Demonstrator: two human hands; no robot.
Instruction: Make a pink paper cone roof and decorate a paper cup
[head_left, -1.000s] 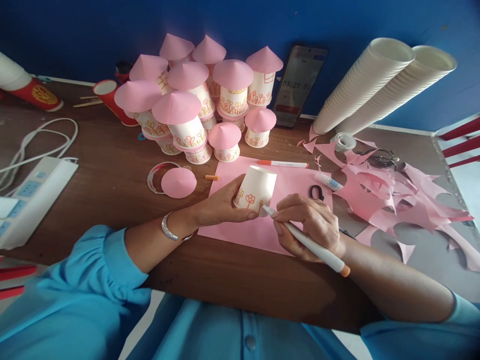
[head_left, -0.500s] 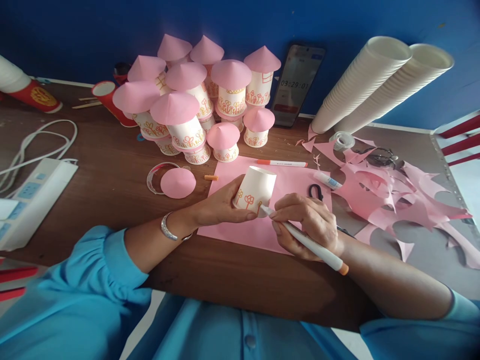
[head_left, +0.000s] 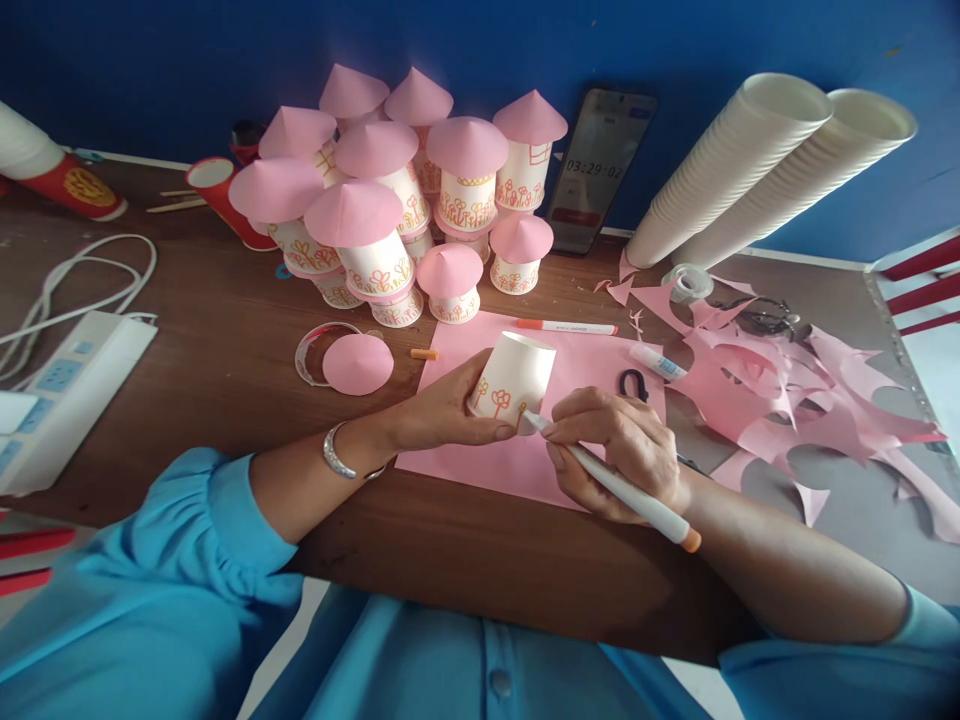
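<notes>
My left hand [head_left: 457, 402] is closed around a white paper cup [head_left: 523, 365], tilted, with small orange and yellow flowers drawn along its lower part. Between the fingers of my right hand [head_left: 619, 445] is a white marker [head_left: 630, 498] with an orange end, its tip touching the cup low on the right side. Under both hands lies a sheet of pink paper [head_left: 465, 465]. A second marker [head_left: 568, 327] with an orange cap rests on the sheet's far edge, and a small orange pen cap [head_left: 424, 354] sits left of the sheet.
Several cup houses with pink cone roofs [head_left: 354, 213] stand at the back. A loose pink cone [head_left: 358, 364] lies by a tape roll [head_left: 304, 352]. Rightward are pink paper scraps [head_left: 750, 370], a glue stick [head_left: 657, 361] and tall cup stacks [head_left: 731, 165]. A power strip [head_left: 82, 395] is leftward.
Both hands, the cup and the marker keep nearly the same pose. The whole view has shifted very slightly, and the phone's timer has advanced by one second.
</notes>
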